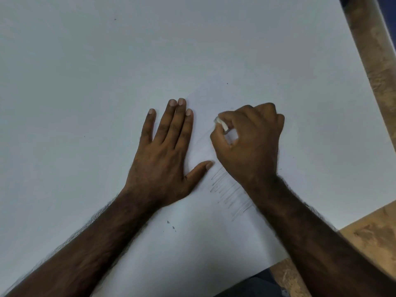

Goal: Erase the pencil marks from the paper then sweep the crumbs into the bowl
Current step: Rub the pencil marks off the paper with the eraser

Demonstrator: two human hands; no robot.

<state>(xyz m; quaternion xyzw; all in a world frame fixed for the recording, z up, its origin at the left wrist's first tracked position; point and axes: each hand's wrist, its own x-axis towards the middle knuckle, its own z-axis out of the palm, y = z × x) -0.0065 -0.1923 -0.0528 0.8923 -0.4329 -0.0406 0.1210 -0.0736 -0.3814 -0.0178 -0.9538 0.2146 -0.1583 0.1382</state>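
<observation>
A white sheet of paper (192,243) lies on a white table (85,61), its edges faint against the surface. Grey pencil strokes (230,192) run in a slanted band on the paper, partly hidden under my right wrist. My right hand (250,138) is closed around a small white eraser (221,123), whose tip pokes out between thumb and fingers and presses on the paper. My left hand (165,153) lies flat on the sheet's left part, fingers spread, just left of the eraser. A few dark crumbs (170,225) sit near my left forearm. No bowl is in view.
The table's right edge (362,82) and near right corner border a brown mottled floor (377,50). Dark blue clothing (252,284) shows at the bottom edge below the paper.
</observation>
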